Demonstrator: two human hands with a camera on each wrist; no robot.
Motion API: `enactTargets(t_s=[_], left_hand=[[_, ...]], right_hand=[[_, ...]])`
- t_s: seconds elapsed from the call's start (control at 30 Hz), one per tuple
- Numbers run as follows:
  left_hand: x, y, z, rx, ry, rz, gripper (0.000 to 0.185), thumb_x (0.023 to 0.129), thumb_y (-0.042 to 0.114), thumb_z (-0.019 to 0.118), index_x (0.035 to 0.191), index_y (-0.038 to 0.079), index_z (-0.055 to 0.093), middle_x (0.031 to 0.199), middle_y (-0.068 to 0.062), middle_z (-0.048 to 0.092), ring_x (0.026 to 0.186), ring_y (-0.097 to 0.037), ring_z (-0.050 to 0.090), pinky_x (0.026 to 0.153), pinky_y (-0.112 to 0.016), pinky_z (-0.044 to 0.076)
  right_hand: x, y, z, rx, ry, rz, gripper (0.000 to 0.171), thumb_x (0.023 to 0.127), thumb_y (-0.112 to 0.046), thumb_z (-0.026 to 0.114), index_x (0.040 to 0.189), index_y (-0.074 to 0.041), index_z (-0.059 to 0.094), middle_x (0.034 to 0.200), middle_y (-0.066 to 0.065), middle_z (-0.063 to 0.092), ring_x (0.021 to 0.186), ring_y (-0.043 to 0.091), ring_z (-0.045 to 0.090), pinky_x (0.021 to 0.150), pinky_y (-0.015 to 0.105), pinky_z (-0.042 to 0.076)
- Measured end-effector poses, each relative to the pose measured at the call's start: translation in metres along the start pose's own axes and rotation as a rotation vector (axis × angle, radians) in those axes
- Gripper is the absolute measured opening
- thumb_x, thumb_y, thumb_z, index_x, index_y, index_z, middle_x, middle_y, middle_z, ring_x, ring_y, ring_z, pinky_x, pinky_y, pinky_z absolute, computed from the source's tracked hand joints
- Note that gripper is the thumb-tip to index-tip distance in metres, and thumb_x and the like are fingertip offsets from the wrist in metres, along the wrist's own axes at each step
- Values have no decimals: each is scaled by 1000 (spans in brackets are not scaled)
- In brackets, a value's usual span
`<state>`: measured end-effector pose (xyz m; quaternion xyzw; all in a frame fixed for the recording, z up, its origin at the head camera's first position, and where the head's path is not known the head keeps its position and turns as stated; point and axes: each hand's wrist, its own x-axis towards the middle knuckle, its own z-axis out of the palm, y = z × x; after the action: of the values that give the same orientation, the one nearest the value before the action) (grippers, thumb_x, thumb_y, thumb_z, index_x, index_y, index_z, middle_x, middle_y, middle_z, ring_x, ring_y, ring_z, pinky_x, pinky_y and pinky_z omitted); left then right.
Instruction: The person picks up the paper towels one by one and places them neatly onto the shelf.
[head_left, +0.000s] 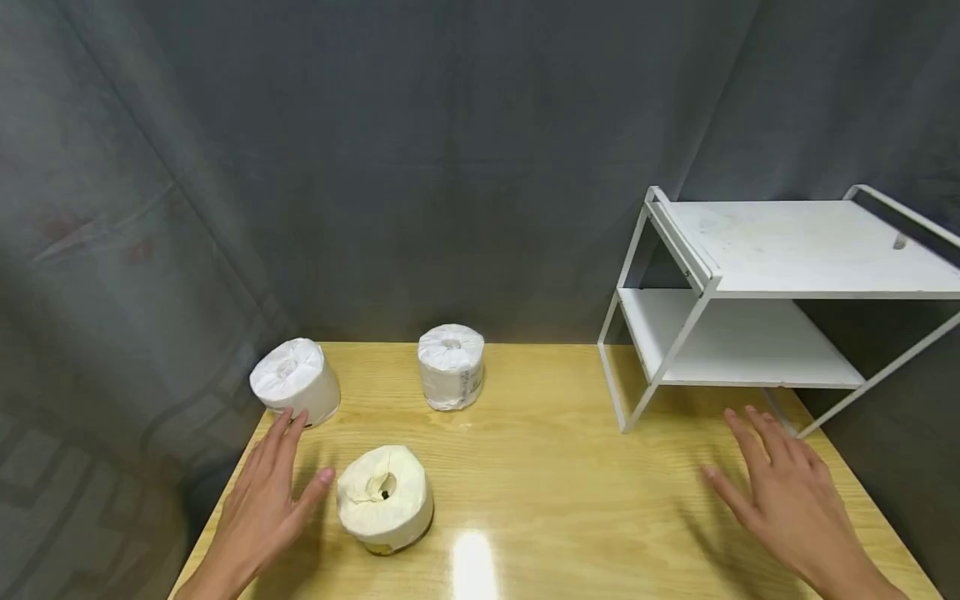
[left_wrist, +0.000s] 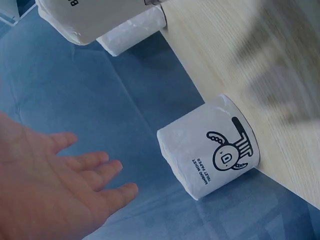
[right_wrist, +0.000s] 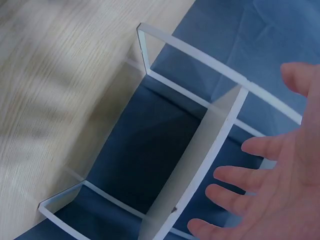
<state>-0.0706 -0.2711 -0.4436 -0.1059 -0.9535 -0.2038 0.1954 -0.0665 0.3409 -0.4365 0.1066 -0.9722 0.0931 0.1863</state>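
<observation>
The left grip [head_left: 266, 500] is spread, holding nothing, between two white wrapped toilet paper rolls: the near roll [head_left: 385, 498] just beside its thumb, the far-left roll [head_left: 295, 382] at its fingertips. The right grip [head_left: 783, 492] is spread before the white two-tier metal shelf [head_left: 757, 300] on the wooden surface [head_left: 555, 492].

Soft, even light is falling from above, and a white patch of glare is shining on the table [head_left: 525, 467] near its front edge. Faint shadows are lying under the left hand [head_left: 262, 500] and right hand [head_left: 787, 496] and beneath the rack [head_left: 750, 292]. The head view is staying sharp in the middle while bending straight lines toward its edges, and the grey curtain [head_left: 375, 167] is looking dim. Both wrist views are carrying a blue cast; the wood grain is smearing with motion blur, and the near fingers [right_wrist: 235, 175] are showing soft, out of focus.
</observation>
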Motion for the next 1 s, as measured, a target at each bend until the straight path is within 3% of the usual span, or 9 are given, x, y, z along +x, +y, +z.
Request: enactTargets(t_s=[0.13,0.37,0.53,0.83,1.0], left_hand=[[1,4,-1,-32,7,1,82,102,42,67,167,9,29,167,-26,31,144,-54,38,110,-69,35],[1,10,-3,-75,-22,2,83,102,38,68,169,12,26,170,-22,29,147,-51,36,103,-74,38],[2,13,-3,-81,-7,21,82,103,43,66,169,14,27,169,-23,31,147,-50,36,104,-72,38],[4,19,-5,-83,-20,30,84,102,44,66,170,16,24,172,-18,28,150,-47,35,106,-70,38],[6,24,-6,-77,9,72,87,99,45,70,168,14,29,169,-19,32,146,-47,40,107,-66,39]], right_hand=[[1,7,-4,44,10,26,79,102,-42,68,161,0,36,156,35,39,143,58,35,121,72,18],[6,27,-17,82,40,129,81,106,-38,63,163,5,27,164,37,27,143,65,28,104,85,22],[12,48,-36,106,70,258,80,109,-39,55,165,5,19,165,39,21,145,67,21,112,83,15],[22,81,-52,267,307,326,70,112,-32,45,163,11,21,163,44,21,153,61,16,125,70,7],[29,96,-50,434,447,397,69,110,-32,46,162,9,25,164,40,24,159,44,17,131,46,6]])
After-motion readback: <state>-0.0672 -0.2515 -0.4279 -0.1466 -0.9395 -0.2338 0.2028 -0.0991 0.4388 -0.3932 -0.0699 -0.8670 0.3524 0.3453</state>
